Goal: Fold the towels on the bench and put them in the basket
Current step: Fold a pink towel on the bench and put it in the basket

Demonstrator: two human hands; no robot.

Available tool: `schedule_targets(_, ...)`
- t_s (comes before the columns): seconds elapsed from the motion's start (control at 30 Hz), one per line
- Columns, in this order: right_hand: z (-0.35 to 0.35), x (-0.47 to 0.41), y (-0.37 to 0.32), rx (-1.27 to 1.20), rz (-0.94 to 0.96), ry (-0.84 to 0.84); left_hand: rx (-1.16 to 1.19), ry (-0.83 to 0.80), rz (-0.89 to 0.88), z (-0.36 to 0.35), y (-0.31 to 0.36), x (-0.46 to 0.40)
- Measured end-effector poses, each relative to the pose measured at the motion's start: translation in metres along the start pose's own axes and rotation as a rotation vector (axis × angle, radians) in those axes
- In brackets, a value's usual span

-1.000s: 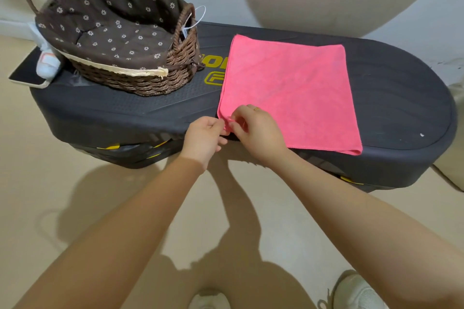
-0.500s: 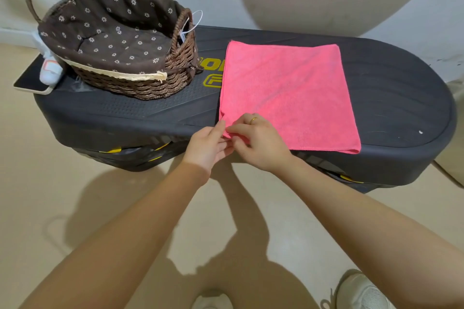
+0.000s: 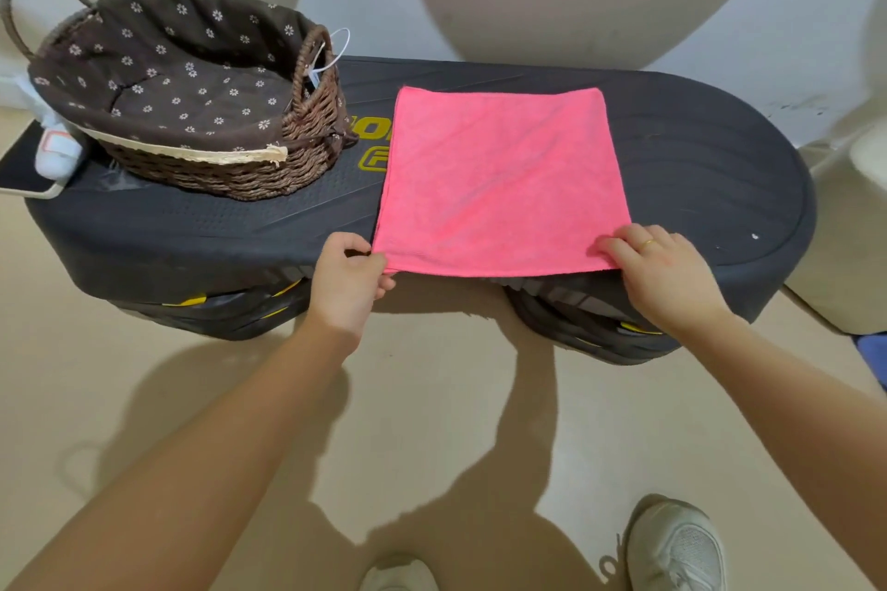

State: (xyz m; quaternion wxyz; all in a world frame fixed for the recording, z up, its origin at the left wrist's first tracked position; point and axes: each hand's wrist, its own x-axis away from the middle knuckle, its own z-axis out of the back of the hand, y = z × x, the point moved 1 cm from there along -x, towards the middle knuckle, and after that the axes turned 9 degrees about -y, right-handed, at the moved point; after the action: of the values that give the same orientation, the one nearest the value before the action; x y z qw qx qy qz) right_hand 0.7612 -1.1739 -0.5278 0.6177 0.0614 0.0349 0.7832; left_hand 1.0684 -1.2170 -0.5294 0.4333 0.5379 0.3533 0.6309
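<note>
A pink towel [image 3: 499,182] lies spread flat on the dark bench [image 3: 710,168], its near edge at the bench's front rim. My left hand [image 3: 348,278] pinches the towel's near left corner. My right hand [image 3: 657,269] grips the near right corner, fingers curled over the cloth. A wicker basket [image 3: 307,149] with a brown flowered lining stands on the bench's left end, with nothing inside it.
A phone [image 3: 21,168] and a small white bottle [image 3: 57,154] lie at the bench's far left edge, beside the basket. Beige floor lies in front of the bench. My shoes [image 3: 677,542] show at the bottom.
My right hand has slid from the towel's near left corner along the front edge to the near right corner. My left hand stays on the left corner.
</note>
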Motion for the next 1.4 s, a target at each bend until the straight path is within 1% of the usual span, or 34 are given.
schedule_targets(0.07, 0.010, -0.001, 0.005, -0.014, 0.034, 0.036, -0.216, -0.020, -0.132, -0.001, 0.000, 0.002)
schedule_targets(0.1, 0.014, -0.002, 0.004, -0.015, 0.082, 0.038, -0.338, -0.045, -0.187, -0.001, 0.000, 0.004)
schedule_targets(0.13, 0.018, -0.003, 0.002, -0.027, 0.130, 0.002, -0.458, -0.073, -0.213, 0.000, 0.001, 0.005)
schedule_targets(0.17, 0.020, -0.005, 0.001, -0.044, 0.161, -0.058, -0.569, -0.111, -0.215, 0.001, 0.003, 0.005)
schedule_targets(0.2, 0.022, -0.007, 0.001, -0.052, 0.145, -0.138, -0.670, -0.164, -0.195, 0.003, 0.005, 0.005)
schedule_targets(0.27, 0.027, -0.010, 0.006, -0.066, 0.030, -0.340, -0.863, -0.263, -0.150, 0.010, 0.014, 0.005)
schedule_targets(0.3, 0.029, -0.011, 0.008, -0.115, -0.027, -0.365, -0.931, -0.275, -0.152, 0.014, 0.019, 0.005)
schedule_targets(0.33, 0.032, -0.014, 0.008, -0.185, -0.084, -0.341, -0.967, -0.250, -0.188, 0.015, 0.027, 0.004)
schedule_targets(0.37, 0.037, -0.019, 0.004, -0.244, -0.111, -0.242, -0.986, -0.202, -0.251, 0.014, 0.034, 0.003)
schedule_targets(0.43, 0.042, -0.039, -0.008, -0.299, -0.089, -0.056, -0.997, -0.122, -0.409, 0.002, 0.047, -0.009)
schedule_targets(0.47, 0.040, -0.052, -0.016, -0.317, -0.072, -0.041, -1.013, -0.136, -0.474, -0.010, 0.052, -0.019)
schedule_targets(0.53, 0.032, -0.079, -0.031, -0.300, -0.037, -0.143, -1.095, -0.264, -0.525, -0.039, 0.054, -0.045)
schedule_targets(0.6, 0.019, -0.096, -0.041, -0.300, -0.043, -0.259, -1.208, -0.382, -0.505, -0.065, 0.051, -0.072)
schedule_targets(0.67, 0.004, -0.104, -0.040, -0.293, -0.072, -0.303, -1.293, -0.438, -0.463, -0.079, 0.047, -0.098)
schedule_targets(0.73, -0.005, -0.109, -0.030, -0.270, -0.080, -0.308, -1.320, -0.414, -0.403, -0.083, 0.046, -0.120)
schedule_targets(0.83, -0.010, -0.117, -0.011, -0.269, -0.131, -0.299, -1.332, -0.286, -0.342, -0.083, 0.050, -0.144)
schedule_targets(1.0, -0.017, -0.134, 0.024, -0.275, -0.306, -0.304, -1.319, -0.168, -0.276, -0.088, 0.060, -0.165)
schedule_targets(1.13, -0.019, -0.142, 0.046, -0.304, -0.452, -0.288, -1.302, -0.121, -0.238, -0.090, 0.061, -0.176)
schedule_targets(1.23, -0.016, -0.144, 0.050, -0.287, -0.556, -0.326, -1.281, -0.092, -0.173, -0.093, 0.064, -0.178)
schedule_targets(1.3, -0.011, -0.136, 0.046, -0.331, -0.575, -0.329, -1.224, -0.103, -0.200, -0.090, 0.066, -0.171)
schedule_targets(1.37, -0.003, -0.117, 0.041, -0.423, -0.540, -0.274, -1.145, -0.094, -0.328, -0.078, 0.066, -0.150)
schedule_targets(1.4, 0.000, -0.102, 0.040, -0.463, -0.513, -0.214, -1.123, -0.076, -0.408, -0.070, 0.063, -0.136)
